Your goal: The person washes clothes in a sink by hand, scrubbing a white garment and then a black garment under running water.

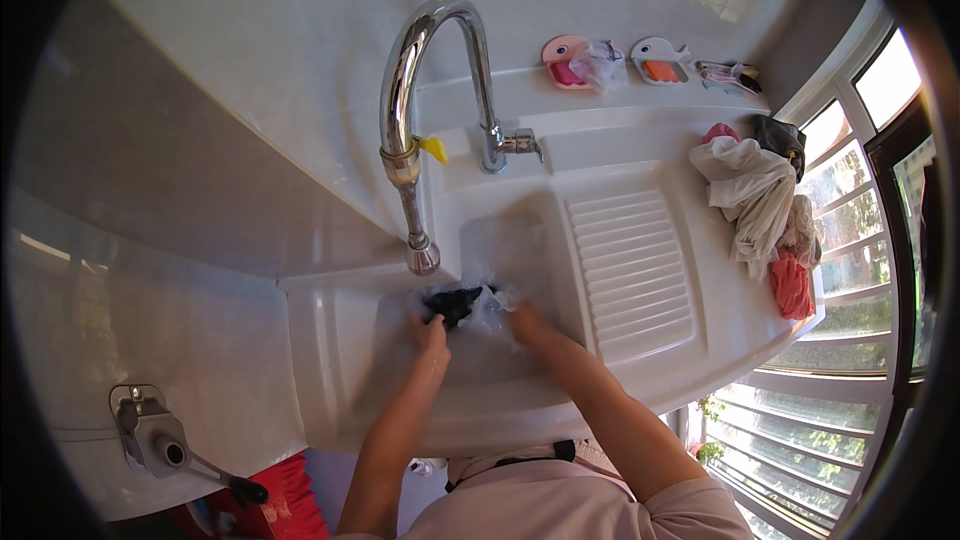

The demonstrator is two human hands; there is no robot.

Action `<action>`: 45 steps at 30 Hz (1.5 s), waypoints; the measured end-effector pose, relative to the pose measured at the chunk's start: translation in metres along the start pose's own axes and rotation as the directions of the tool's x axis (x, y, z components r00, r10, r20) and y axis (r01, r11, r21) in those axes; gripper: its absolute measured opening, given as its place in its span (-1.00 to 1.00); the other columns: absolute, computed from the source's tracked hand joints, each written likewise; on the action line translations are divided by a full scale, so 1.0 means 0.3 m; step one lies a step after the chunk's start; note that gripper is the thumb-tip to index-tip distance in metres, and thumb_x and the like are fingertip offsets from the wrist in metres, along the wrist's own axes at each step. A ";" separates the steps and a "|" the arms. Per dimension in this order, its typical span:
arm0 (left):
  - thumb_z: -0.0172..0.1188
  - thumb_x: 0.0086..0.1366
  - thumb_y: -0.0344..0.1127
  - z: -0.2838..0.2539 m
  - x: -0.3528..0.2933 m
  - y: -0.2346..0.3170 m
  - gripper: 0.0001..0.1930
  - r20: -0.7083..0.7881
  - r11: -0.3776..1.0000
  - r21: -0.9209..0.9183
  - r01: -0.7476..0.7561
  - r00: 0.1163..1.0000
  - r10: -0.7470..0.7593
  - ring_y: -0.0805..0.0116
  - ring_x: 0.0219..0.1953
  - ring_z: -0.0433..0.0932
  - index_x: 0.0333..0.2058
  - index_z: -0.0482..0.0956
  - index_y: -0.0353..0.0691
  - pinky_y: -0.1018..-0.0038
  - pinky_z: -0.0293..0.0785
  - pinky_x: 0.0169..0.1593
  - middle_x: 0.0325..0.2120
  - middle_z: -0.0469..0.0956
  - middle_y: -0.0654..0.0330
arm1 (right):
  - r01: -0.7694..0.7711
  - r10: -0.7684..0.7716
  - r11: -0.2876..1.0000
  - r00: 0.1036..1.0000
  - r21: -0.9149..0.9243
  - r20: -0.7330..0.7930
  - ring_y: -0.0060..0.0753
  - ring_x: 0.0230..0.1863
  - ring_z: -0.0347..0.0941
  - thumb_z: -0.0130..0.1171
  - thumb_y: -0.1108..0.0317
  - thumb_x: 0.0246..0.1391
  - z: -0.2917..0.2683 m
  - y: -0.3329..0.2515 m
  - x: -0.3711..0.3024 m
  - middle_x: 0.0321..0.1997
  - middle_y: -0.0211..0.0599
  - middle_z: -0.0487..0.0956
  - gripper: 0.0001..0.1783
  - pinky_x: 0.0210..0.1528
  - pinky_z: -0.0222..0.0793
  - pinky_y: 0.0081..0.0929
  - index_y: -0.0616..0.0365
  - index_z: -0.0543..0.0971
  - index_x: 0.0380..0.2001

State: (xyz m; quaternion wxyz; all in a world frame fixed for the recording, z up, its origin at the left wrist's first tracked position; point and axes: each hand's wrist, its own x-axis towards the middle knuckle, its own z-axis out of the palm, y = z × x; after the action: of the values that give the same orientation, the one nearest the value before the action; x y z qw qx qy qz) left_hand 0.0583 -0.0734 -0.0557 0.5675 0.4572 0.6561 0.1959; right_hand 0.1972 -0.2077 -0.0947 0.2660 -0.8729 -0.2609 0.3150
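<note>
Both of my hands are down in a white laundry sink (pixel 340 340) filled with cloudy, greyish water. My left hand (pixel 432 335) is closed on the near edge of a dark, wet cloth (pixel 455 306), which bunches up at the water's surface. What kind of garment it is, I cannot make out. To its right, my right hand (pixel 524 320) is at the water beside a whitish, rumpled patch that could be foam or thin fabric; its fingers are mostly hidden. Above the cloth hangs the spout of a curved chrome faucet (pixel 424 258), with a yellow tag on it.
A ribbed washboard (pixel 635 275) is moulded into the sink's right side. Beyond it lies a heap of white clothes (pixel 745 185) with a red cloth (pixel 792 288). Fish-shaped soap dishes (pixel 660 62) sit on the back ledge. A crank handle (pixel 190 460) juts from the left wall.
</note>
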 end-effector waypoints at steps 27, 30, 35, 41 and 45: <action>-0.27 0.37 0.06 0.128 -0.237 0.114 -0.54 0.797 0.877 -0.480 0.022 0.430 0.425 0.28 0.10 0.33 0.08 0.33 -0.04 0.25 0.27 0.14 0.05 0.38 0.19 | 0.163 -0.176 0.978 0.980 -0.130 -0.093 -0.13 -0.36 0.58 0.03 -0.07 -0.08 -0.466 -0.630 -0.351 -0.39 -0.14 0.63 -0.56 -0.33 0.49 -0.20 0.06 0.67 -0.48; -0.24 0.37 0.05 0.133 -0.285 0.188 -0.54 0.826 0.798 -0.428 0.425 0.542 0.154 0.29 0.10 0.35 0.09 0.34 -0.06 0.27 0.28 0.16 0.05 0.39 0.21 | 0.167 -0.258 0.964 0.782 -0.208 -0.568 -0.05 -0.59 0.49 0.15 -0.04 -0.10 -0.295 -0.457 -0.111 -0.63 -0.19 0.54 -0.63 -0.50 0.44 -0.23 0.02 0.62 -0.67; 0.02 0.24 -0.07 -0.013 -0.184 0.203 -0.59 0.711 0.800 -0.425 0.424 0.703 0.005 0.23 0.08 0.37 0.02 0.42 -0.10 0.24 0.31 0.12 0.04 0.41 0.21 | 0.096 -0.026 0.984 0.910 0.148 -0.413 0.12 -0.33 0.46 0.01 0.07 0.13 -0.317 -0.270 -0.019 -0.41 -0.01 0.54 -0.67 -0.26 0.41 -0.14 0.09 0.56 -0.33; 0.21 0.08 -0.17 -0.063 -0.018 0.091 -0.77 0.474 0.963 -0.080 0.259 0.859 -0.192 0.34 -0.04 0.31 -0.28 0.53 -0.04 0.38 0.18 0.06 -0.21 0.44 0.30 | 0.124 -0.086 0.986 0.949 0.109 -0.302 0.18 -0.01 0.32 0.03 0.34 0.10 -0.114 -0.076 -0.021 0.05 0.14 0.32 -0.44 -0.06 0.32 -0.07 -0.01 0.17 0.18; 0.25 0.04 -0.26 0.012 0.073 -0.049 -0.74 0.510 0.948 0.052 0.313 0.808 -0.295 0.37 -0.25 0.36 -0.27 0.47 -0.10 0.41 0.34 -0.27 -0.26 0.40 0.27 | 0.357 -0.364 0.928 0.930 -0.108 -0.058 0.14 -0.04 0.36 0.01 0.39 0.08 -0.137 -0.049 -0.057 0.03 0.12 0.37 -0.43 -0.06 0.32 -0.06 0.03 0.18 0.18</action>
State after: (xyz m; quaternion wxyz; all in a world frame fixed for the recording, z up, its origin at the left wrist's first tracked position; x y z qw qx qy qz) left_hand 0.0575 -0.0637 -0.0804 0.7529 0.3719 0.5428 -0.0148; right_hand 0.2100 -0.2202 -0.0513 0.2871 -0.8333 -0.4211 0.2140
